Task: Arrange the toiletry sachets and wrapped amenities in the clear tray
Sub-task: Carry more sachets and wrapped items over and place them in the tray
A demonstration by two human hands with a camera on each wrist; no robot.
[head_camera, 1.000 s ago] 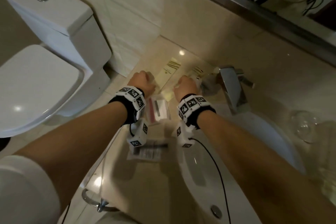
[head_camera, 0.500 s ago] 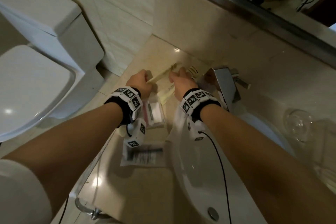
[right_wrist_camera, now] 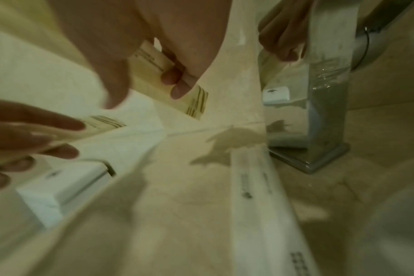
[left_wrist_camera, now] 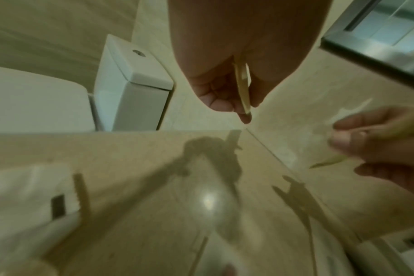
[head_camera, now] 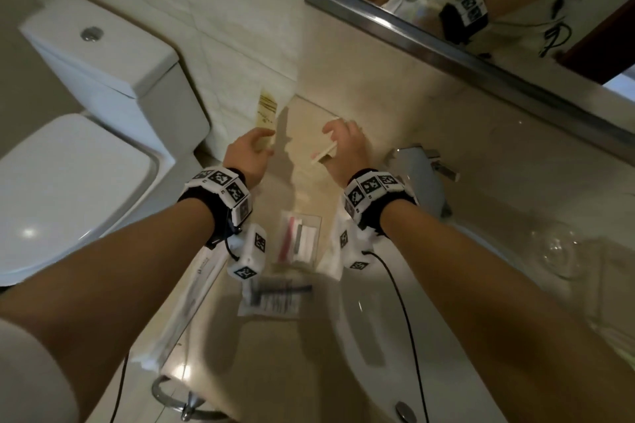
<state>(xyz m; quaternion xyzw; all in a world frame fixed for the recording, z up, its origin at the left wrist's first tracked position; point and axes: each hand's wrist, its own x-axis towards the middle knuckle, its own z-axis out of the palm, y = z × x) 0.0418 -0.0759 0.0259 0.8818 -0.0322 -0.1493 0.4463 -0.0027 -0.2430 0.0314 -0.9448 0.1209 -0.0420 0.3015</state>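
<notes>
My left hand (head_camera: 252, 148) pinches a cream sachet (head_camera: 266, 113) with gold stripes and holds it upright above the counter's far left corner. My right hand (head_camera: 338, 141) pinches a second cream sachet (head_camera: 323, 156), seen edge-on and tilted. In the right wrist view the right hand's fingers (right_wrist_camera: 177, 87) curl over that sachet (right_wrist_camera: 154, 74), with the left hand's sachet (right_wrist_camera: 66, 130) at the left. The clear tray (head_camera: 318, 233) lies on the counter between my wrists, below both hands. It holds a pink stick and white pieces.
A wrapped packet with black print (head_camera: 275, 299) lies nearer than the tray. A long white wrapped item (head_camera: 192, 299) runs along the counter's left edge. The chrome faucet (head_camera: 419, 168) and white basin (head_camera: 371, 336) are right, an upturned glass (head_camera: 560, 251) far right, the toilet (head_camera: 103, 113) left.
Both hands have lifted the cream sachets off the counter and moved apart. The left sachet now stands upright. The head view has tilted up toward the mirror.
</notes>
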